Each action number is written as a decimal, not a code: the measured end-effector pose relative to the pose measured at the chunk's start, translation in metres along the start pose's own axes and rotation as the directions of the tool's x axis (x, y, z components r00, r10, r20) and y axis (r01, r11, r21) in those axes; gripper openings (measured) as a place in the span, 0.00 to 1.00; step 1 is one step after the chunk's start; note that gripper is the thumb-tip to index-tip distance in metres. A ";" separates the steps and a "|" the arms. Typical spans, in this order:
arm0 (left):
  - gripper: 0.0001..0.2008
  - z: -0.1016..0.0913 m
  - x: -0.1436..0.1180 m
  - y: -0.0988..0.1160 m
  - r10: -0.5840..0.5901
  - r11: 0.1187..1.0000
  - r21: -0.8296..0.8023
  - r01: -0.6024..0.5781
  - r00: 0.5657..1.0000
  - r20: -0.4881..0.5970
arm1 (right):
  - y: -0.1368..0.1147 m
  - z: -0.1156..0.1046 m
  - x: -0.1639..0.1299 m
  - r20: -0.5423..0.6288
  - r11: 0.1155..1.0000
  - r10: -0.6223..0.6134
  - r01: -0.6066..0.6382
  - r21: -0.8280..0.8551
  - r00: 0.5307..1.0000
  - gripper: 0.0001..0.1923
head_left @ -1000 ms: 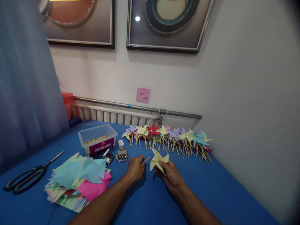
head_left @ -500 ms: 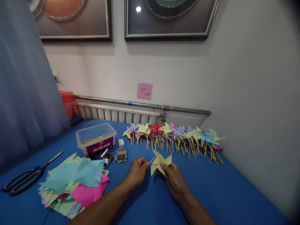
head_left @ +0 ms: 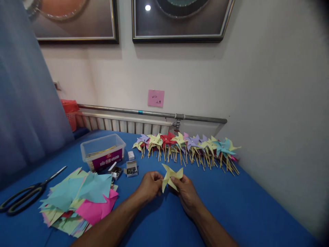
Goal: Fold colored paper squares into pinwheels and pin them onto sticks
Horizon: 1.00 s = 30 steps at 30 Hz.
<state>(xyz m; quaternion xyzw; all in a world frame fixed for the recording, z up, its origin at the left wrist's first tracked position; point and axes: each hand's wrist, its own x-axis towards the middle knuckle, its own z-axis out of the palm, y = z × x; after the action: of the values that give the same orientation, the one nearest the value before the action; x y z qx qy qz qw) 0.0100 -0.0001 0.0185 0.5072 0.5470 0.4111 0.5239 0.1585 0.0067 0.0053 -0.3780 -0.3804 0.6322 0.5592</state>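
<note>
My right hand (head_left: 187, 192) grips a pale yellow paper pinwheel (head_left: 168, 175), its thumb pressed on the middle. Close beside the pinwheel's left blade is my left hand (head_left: 151, 185), fingers closed in a pinch. The thin wooden stick it held half a second ago is now hidden behind the paper and fingers. Left of my hands lie two small open boxes of metal pins (head_left: 132, 169) (head_left: 116, 171) and a closed little white box (head_left: 131, 155). A heap of cut paper sheets (head_left: 87, 188), blue and pink on top, spreads by my left forearm.
Finished pinwheels (head_left: 192, 142) on sticks lie in a row along the back of the blue table (head_left: 231, 209). A clear plastic tub (head_left: 104, 144) holds more sticks. Black-handled scissors (head_left: 31, 195) lie far left. A pipe (head_left: 144, 112) and radiator run along the wall.
My hands have come together: the pinwheel moved left against my left fingers, and the stick's tip went out of sight behind it. The view has shifted slightly.
</note>
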 end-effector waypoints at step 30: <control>0.09 0.001 0.007 -0.013 0.094 0.995 0.030 -0.094 0.995 0.024 | 0.006 -0.005 0.004 -0.010 1.000 -0.009 0.009 -0.017 1.000 0.20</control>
<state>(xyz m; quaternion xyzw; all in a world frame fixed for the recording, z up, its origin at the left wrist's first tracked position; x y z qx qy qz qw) 0.0102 0.0048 0.0048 0.5452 0.5229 0.4208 0.5021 0.1599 0.0108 -0.0029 -0.3840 -0.3847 0.6247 0.5606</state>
